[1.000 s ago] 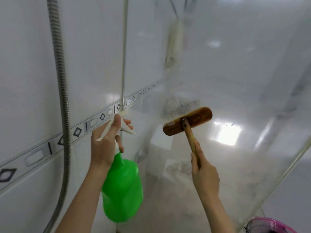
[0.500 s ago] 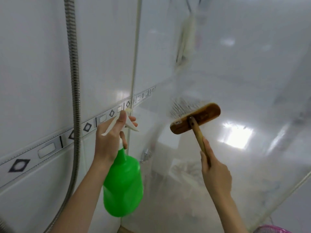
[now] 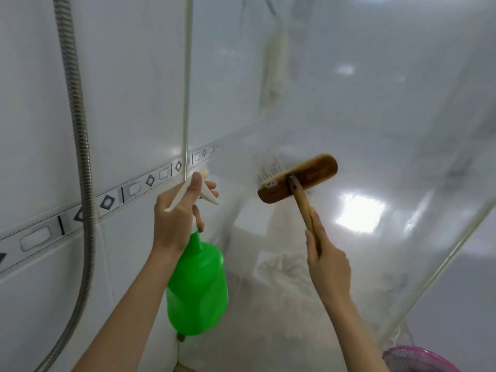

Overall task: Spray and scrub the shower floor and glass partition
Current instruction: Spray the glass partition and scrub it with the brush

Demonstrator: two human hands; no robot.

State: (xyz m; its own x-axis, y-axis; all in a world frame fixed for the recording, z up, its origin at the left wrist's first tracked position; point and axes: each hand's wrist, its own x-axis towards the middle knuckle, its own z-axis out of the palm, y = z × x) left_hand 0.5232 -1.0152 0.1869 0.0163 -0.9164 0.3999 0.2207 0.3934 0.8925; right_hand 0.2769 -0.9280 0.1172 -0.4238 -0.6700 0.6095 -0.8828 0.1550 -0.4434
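The left hand (image 3: 177,218) grips the white trigger head of a green spray bottle (image 3: 197,288), which hangs below it beside the tiled wall (image 3: 128,76). The right hand (image 3: 328,260) holds the wooden handle of a scrub brush (image 3: 296,182), bristles pressed to the glass partition (image 3: 375,116). A metal shower hose (image 3: 80,146) runs down the wall; a pink basket (image 3: 418,359) sits at the lower right corner.

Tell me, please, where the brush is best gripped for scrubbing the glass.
Grip the wooden handle low down, coming from below, as the right hand does. The brush head sits crosswise at the top, bristles toward the glass, leaving only the handle free.
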